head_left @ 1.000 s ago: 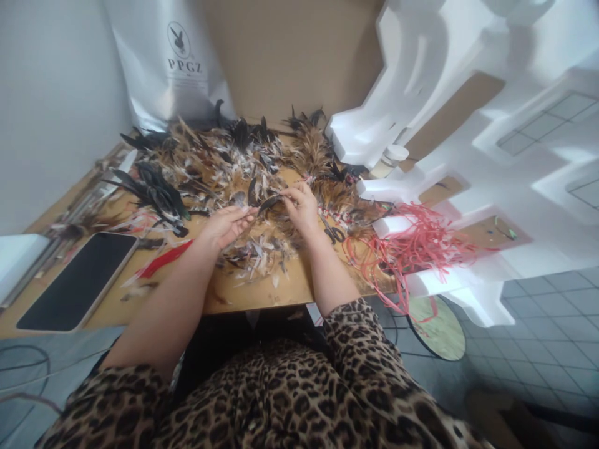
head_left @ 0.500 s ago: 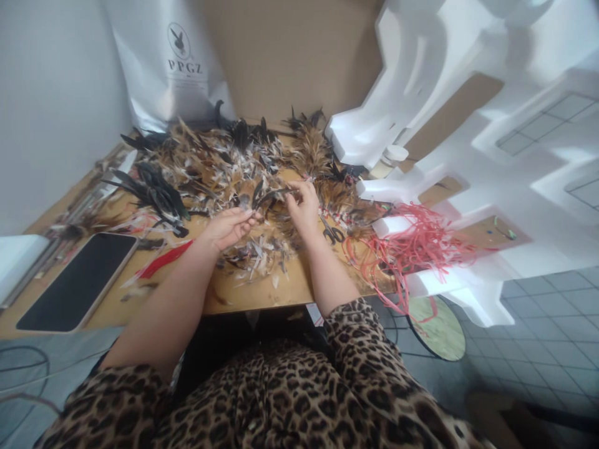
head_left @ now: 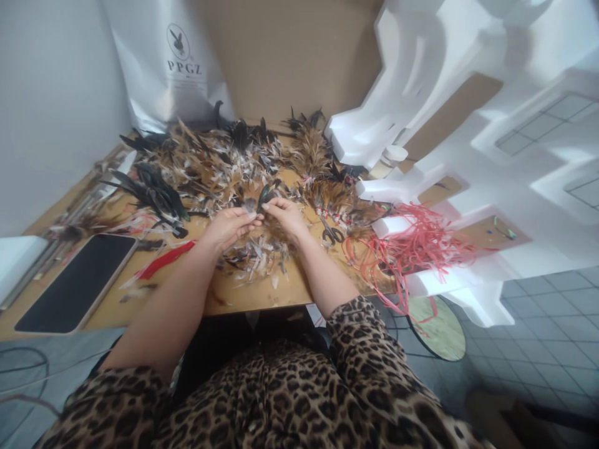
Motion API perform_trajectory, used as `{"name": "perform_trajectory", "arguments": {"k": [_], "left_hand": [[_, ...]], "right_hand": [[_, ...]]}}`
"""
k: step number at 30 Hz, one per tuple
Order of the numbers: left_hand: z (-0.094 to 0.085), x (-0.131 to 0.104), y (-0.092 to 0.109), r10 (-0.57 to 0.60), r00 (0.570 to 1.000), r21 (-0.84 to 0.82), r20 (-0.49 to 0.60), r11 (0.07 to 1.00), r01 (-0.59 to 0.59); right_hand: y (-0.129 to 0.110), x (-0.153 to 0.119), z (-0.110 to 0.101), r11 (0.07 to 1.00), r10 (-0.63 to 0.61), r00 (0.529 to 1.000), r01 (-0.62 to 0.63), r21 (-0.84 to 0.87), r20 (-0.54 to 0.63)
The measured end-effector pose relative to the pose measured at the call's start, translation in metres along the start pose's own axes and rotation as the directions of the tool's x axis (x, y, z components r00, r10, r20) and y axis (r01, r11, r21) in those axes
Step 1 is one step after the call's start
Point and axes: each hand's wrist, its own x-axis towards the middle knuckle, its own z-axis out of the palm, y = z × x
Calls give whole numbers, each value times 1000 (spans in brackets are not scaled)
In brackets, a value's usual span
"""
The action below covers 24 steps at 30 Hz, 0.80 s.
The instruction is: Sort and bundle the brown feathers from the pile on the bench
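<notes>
Over the front of the table my left hand [head_left: 233, 227] pinches a small bunch of brown and dark feathers [head_left: 250, 203] by its lower end. My right hand [head_left: 284, 216] meets it from the right, thumb and finger closed on a dark feather [head_left: 266, 194] at the bunch. Both sets of fingertips nearly touch, and the feather shafts between them are hidden. Behind the hands spreads a large pile of brown, white and black feathers [head_left: 206, 159]. Loose pale feathers [head_left: 257, 259] lie just below my hands.
Black scissors [head_left: 332, 234] lie right of my right hand. Pink ribbon strips [head_left: 421, 243] hang over white foam packing [head_left: 449, 156] at the right. A phone [head_left: 77, 284], a red strip [head_left: 166, 259] and a black feather bundle [head_left: 161, 193] lie at the left. A silver bag [head_left: 173, 68] stands behind.
My right hand has moved left and slightly down, bringing a dark feather up against the bunch in my left hand. The left hand stays almost in place.
</notes>
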Motion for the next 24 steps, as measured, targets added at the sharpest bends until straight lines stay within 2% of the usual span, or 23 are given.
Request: {"name": "perform_trajectory", "arguments": {"k": [6,15,24], "left_hand": [[-4,3,2,-32,999,-106,-23,994,30],[-3,2,4,-69,997,-135,-28,989,64],[-1,0,2,-72,997,-64,24,995,74]], "right_hand": [[-4,3,-9,994,31,998,-37,107,52],[-3,3,-9,993,16,997,-26,119,79],[-3,0,0,998,-65,998,65,-21,-2]]}}
